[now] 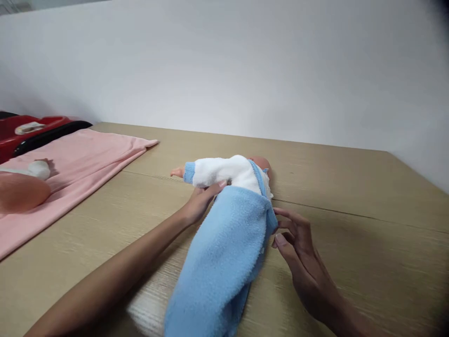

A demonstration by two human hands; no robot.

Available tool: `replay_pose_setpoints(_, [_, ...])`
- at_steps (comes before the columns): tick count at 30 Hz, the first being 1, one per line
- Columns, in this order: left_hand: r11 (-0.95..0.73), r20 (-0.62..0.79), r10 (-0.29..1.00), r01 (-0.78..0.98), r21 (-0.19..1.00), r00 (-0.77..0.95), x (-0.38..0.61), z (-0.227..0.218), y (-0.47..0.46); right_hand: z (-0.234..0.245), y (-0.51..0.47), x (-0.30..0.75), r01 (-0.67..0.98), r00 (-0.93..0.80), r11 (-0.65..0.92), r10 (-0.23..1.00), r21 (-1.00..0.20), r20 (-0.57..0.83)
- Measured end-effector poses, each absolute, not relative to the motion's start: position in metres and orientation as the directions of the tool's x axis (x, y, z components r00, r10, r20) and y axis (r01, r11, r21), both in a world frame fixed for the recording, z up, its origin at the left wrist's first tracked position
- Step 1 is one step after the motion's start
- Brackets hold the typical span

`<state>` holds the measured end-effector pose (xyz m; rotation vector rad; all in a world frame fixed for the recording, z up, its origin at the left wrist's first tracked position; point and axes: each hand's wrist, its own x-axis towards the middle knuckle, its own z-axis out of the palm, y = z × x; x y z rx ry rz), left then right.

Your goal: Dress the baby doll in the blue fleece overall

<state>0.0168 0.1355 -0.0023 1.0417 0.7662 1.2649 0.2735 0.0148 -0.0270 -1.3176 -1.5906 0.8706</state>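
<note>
A baby doll [238, 166] in a white fleece top with blue trim lies on the table, one arm stretched left, its head partly hidden. Light blue fleece cloth [224, 252] covers it from the waist down and runs toward me. My left hand [203, 201] grips the doll's side at the waist, thumb on top and the other fingers mostly hidden beneath. On the other side, my right hand [298, 248] has its fingers bent and apart, their tips at the folded edge of the blue cloth. Its thumb stands off from the cloth.
A pink blanket [101, 154] is spread at the left of the wooden table [351, 187], with part of another doll [23, 192] on it. Behind that sits a red and black plastic item [45, 124]. A white wall [245, 70] rises along the table's far edge.
</note>
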Motion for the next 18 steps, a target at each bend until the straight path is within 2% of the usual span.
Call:
replay_pose_setpoints(5, [-0.113, 0.171, 0.959, -0.247, 0.962, 0.224, 0.034, 0.011, 0.126, -0.012, 0.002, 0.275, 0.358, -0.030, 0.062, 0.998, -0.932, 0.055])
replay_pose_setpoints(10, [-0.289, 0.291, 0.926, -0.045, 0.956, 0.239, 0.053, 0.021, 0.116, -0.008, -0.005, 0.282, 0.231, -0.030, -0.022, 0.999, -0.973, -0.030])
replay_pose_setpoints(14, [-0.421, 0.400, 0.870, 0.011, 0.907, 0.290, 0.069, 0.026, 0.109, -0.002, -0.008, 0.285, 0.059, 0.074, -0.140, 0.988, -0.988, -0.136])
replay_pose_setpoints(18, [-0.485, 0.440, 0.825, 0.044, 0.873, 0.355, 0.086, 0.030, 0.100, 0.000, -0.012, 0.295, -0.174, 0.136, -0.232, 0.957, -0.957, -0.257])
